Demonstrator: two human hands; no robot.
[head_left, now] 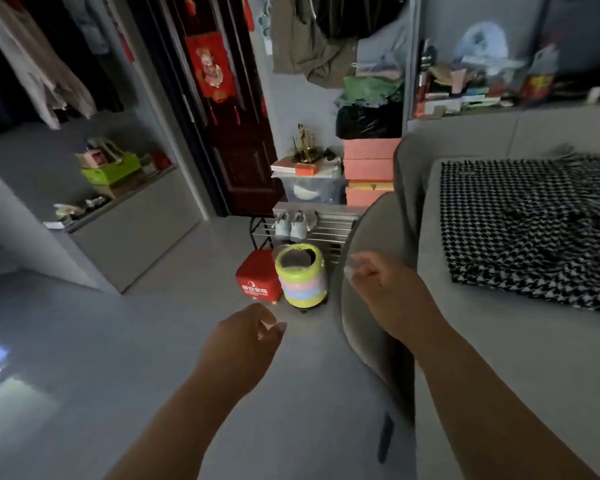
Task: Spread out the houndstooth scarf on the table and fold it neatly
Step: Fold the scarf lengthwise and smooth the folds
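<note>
The black-and-white houndstooth scarf (530, 230) lies loosely spread and rumpled on a grey cushioned surface (499, 341) at the right, its fringe along the far edge. My right hand (381, 282) hovers over the surface's rounded left edge, left of the scarf and apart from it, with loosely curled fingers that hold nothing. My left hand (246, 334) hangs over the floor, lower and further left, fingers relaxed and empty.
A red box stool (258, 282) and a striped pastel bin (300, 275) stand on the grey floor (118, 358) ahead. Behind them are a shoe rack (312, 226) and stacked pink boxes (369, 171). A low cabinet (129, 220) stands at left. A dark flat object (386, 438) lies near the cushion's base.
</note>
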